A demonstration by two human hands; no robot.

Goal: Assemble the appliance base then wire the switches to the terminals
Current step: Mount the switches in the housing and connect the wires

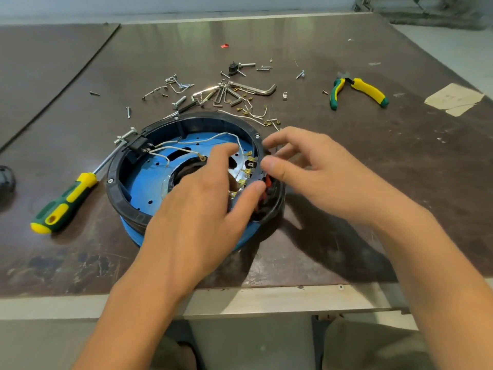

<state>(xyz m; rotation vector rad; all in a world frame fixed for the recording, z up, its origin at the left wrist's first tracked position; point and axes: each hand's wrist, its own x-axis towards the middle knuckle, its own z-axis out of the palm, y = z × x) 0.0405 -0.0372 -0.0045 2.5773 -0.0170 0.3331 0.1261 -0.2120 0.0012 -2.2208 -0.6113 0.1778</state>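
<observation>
While working at the right rim, has the appliance base (117, 198) open side up at frame centre — likely to expose the terminals (249, 170). Presses beside the red switch (267, 181) with left hand (197, 209), fingers straight, empty; curls right hand (314, 172) there – cannot tell if pinching anything.

The left hand (197, 209) covers the base's (113, 188) near interior and its own inner fingers. Between both thumbs the red switch (267, 180) shows only partly; whether the right hand (314, 169) pinches it is unclear.
</observation>
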